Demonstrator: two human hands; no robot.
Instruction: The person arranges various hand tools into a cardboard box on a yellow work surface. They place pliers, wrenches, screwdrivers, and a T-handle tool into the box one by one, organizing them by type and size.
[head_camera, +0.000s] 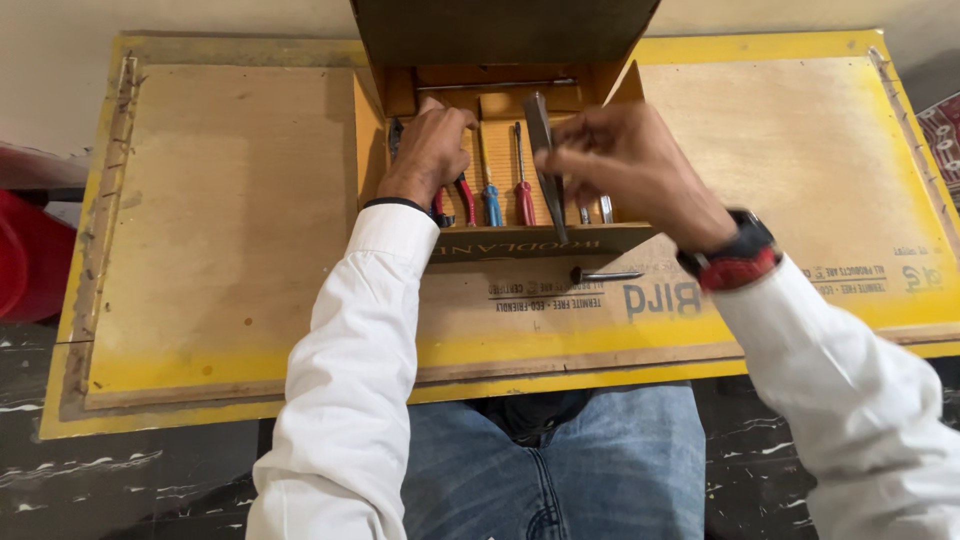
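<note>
A grey tool (541, 150) is pinched in the right hand (625, 160) above the box (520, 240), while pliers (455, 195) near the board's (230, 230) far edge are gripped by the curled left hand (430, 150).

Yellow-edged plywood board (230, 230), dark marbled floor (120, 490), pale wall (60, 60) behind.

I am seeing my left hand (430, 150) reaching into the open cardboard box (500, 100) at the table's (230, 220) far edge, resting on red-handled pliers (463, 195), while my right hand (625, 160) is holding grey metal tweezers (545, 160) above the screwdrivers (508, 195).
</note>
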